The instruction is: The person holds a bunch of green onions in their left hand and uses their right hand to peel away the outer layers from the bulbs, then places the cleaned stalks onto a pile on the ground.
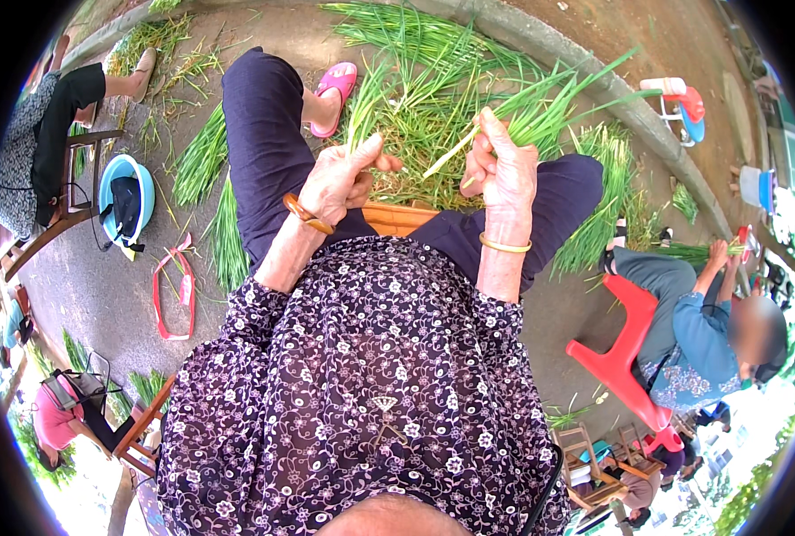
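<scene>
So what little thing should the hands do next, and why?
Maybe the left hand, holding its own bunch of scallion-like greens, could reach over and pick at the pale stem ends in the right hand. Those ends poke out toward it, and yellowed scraps lie in a heap between the knees, so a little cleaning seems sensible.

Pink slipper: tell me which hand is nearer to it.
Left. The left hand is below the pink slipper in the picture; the right hand is farther off, to its lower right.
</scene>
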A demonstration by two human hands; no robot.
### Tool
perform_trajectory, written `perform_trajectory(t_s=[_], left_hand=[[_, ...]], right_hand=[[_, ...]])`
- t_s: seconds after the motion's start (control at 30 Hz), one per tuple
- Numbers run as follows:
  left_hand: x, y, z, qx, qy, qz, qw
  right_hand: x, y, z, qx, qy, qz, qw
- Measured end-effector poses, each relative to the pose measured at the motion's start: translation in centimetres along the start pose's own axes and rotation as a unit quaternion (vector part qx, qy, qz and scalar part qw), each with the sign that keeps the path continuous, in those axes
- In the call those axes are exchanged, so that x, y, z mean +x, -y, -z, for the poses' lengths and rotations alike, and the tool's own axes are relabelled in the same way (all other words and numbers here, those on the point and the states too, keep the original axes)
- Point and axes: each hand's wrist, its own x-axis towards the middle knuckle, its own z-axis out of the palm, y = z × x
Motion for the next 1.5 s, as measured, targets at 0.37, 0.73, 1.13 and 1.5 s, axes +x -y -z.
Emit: perform_trajectory(t_s=[0.37,0.73,1.13,1.5], left_hand=[[-1.2,-0.2,-1.6,-0.092,0.093,0.043,0.99],[-0.8,0.0,-0.7,-0.181,0.108,0.009,0.977],[-1.3,-0.2,-1.6,-0.139,0.088,-0.014,0.986],[-1.6,0.2,-2.0,-0.052,0.045,-0.037,0.997]], right_hand=[[0.1,-2.5,-0.9,-0.032,0.007,-0.074,0.997],[0.9,-2.9,0.7,0.145,0.077,-0.067,0.984],[-0.4,-6.3,-1.3,0.156,0.101,-0.166,0.968],[-0.4,-5.7,-1.6,0.135,0.144,-0.153,0.968]])
